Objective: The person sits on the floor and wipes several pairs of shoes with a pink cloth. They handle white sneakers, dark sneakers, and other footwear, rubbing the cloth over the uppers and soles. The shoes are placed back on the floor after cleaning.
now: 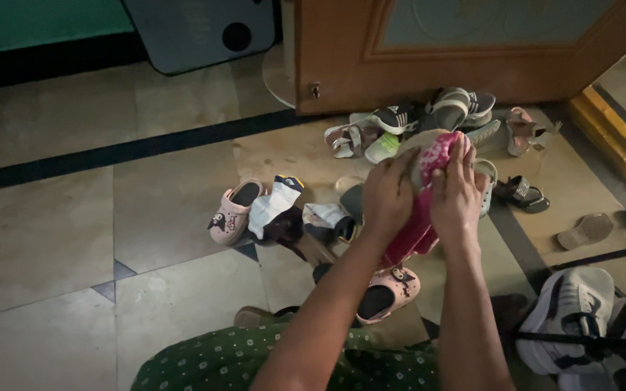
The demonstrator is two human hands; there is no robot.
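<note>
Pink shoe up off the floor, held in front of me in both hands above the scatter of footwear. My left hand is wrapped around its near side, fingers curled onto the pale sole that faces upward, and my right hand closes over the other side, fingers laid across the bright pink upper. Light is dim, so I think it is a small boot with its darker pink shaft hanging down between my wrists, though I can't be certain. Directly below it sits a pink clog on the marble floor, close to my knee in the green dotted fabric. Its match, another pink clog, lies well off to the left, just beside a white and dark bundle of shoes. Beyond my hands, against the wooden door, a heap of sandals is piled up. Right of that, a dark strappy sandal lies alone, and a white sneaker rests near my right elbow.
</note>
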